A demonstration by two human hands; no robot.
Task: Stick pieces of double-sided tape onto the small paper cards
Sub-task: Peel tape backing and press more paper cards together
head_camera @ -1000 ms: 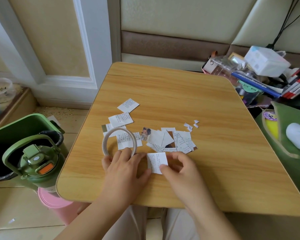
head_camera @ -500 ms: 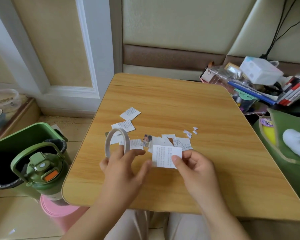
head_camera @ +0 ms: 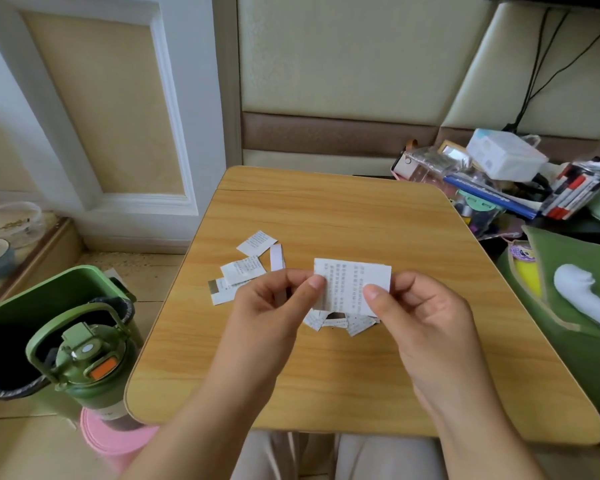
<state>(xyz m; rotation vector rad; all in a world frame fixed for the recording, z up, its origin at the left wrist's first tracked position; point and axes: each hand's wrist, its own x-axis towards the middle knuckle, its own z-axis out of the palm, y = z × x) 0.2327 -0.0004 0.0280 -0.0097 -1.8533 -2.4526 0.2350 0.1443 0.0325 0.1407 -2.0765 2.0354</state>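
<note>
The paper card (head_camera: 352,285) is lifted above the table (head_camera: 343,216), pinched at its left edge by the left hand (head_camera: 271,306) and at its right by the right hand (head_camera: 420,306); the left also holds the tape roll (head_camera: 277,261), seen edge-on; thin, flat and printed, the card could crease or tear if both thumbs pull apart; tape might land crooked; more cards (head_camera: 243,270) lie loose on smooth wood-grain.
</note>
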